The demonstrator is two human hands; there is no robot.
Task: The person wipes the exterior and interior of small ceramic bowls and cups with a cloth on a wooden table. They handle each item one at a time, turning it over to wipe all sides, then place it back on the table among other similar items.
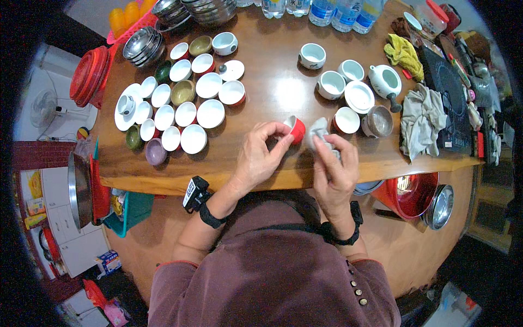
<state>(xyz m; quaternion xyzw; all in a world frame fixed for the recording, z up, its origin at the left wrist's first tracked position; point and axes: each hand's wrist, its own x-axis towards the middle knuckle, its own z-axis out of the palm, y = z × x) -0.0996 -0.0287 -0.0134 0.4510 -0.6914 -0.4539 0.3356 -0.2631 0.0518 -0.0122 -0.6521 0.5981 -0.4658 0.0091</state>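
My left hand (263, 151) grips a small red teacup (298, 131) with a white inside, tilted on its side above the front of the wooden table (269, 98). A crumpled pale grey cloth (320, 130) is pinched in my right hand (336, 163), just right of the cup and apart from it. Beyond that hand stand a red cup with a white interior (347, 120) and a brownish glass-like bowl on a cup (379, 121). A white lidded or saucer-like piece (359, 97) lies behind them, beside a white teapot (385, 81) with a dark handle.
Several teacups and small bowls (186, 114) fill the table's left side, with a round lid (232, 70) among them. Stacked metal bowls (144, 45) and water bottles (345, 14) line the back. At right lie a grey cloth (423, 118), a yellow cloth (404, 56) and a black cooktop (445, 90).
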